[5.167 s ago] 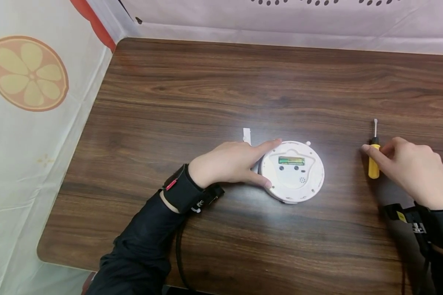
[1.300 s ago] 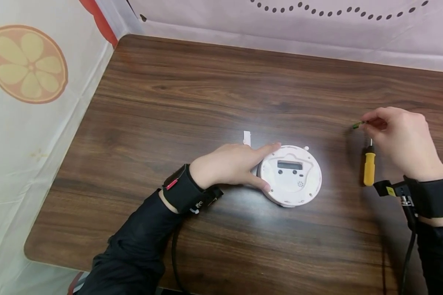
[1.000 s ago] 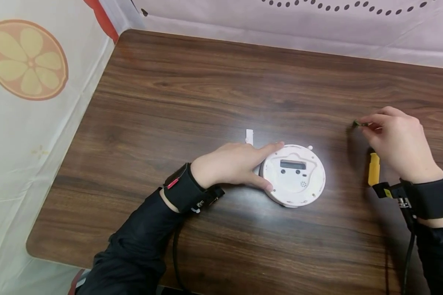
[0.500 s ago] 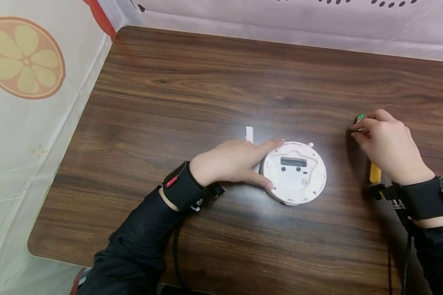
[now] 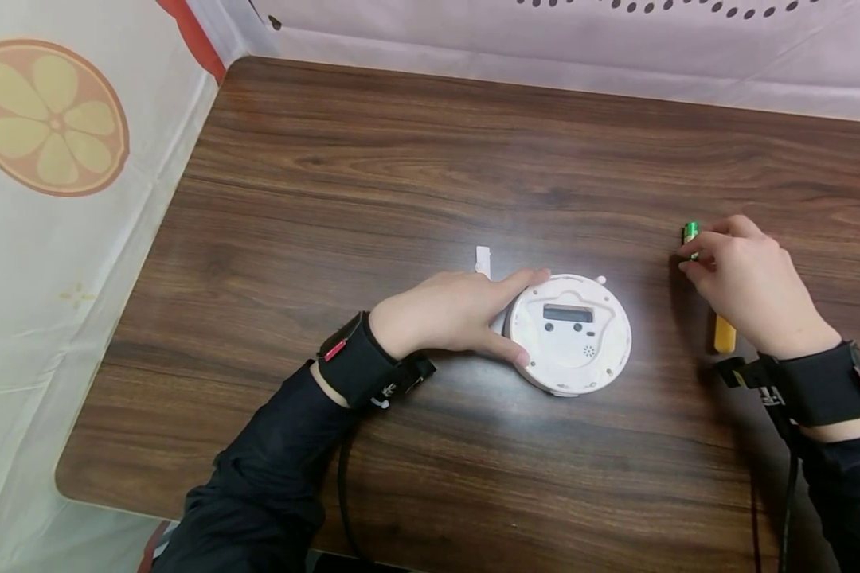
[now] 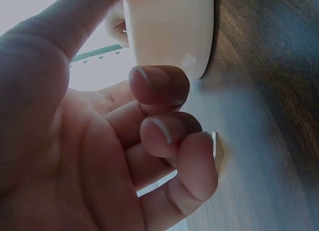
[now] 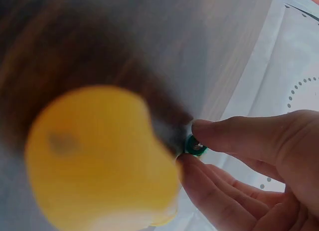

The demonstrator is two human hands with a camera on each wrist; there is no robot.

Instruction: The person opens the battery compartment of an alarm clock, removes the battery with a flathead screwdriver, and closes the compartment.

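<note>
Pinching battery (image 5: 690,232) (bare table (image 5: 401,183) beyond), clock (image 5: 569,334) steadied.

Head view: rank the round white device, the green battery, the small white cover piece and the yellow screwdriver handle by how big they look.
1. round white device, by far.
2. to 4. unsure: yellow screwdriver handle and green battery are partly hidden by the right hand, small white cover piece by the left hand.

- A dark brown wooden table (image 5: 416,167) with strong grain fills most of the view; its near left corner is rounded.
- A pale cloth backdrop (image 5: 616,56) hangs along the far edge, with a row of dark dots near its top.
- On the left, a white cloth (image 5: 79,263) bears an orange citrus-slice print (image 5: 46,115).
- A red strip (image 5: 197,36) runs into the corner.
- Bright light glares off the tabletop's middle.
</note>
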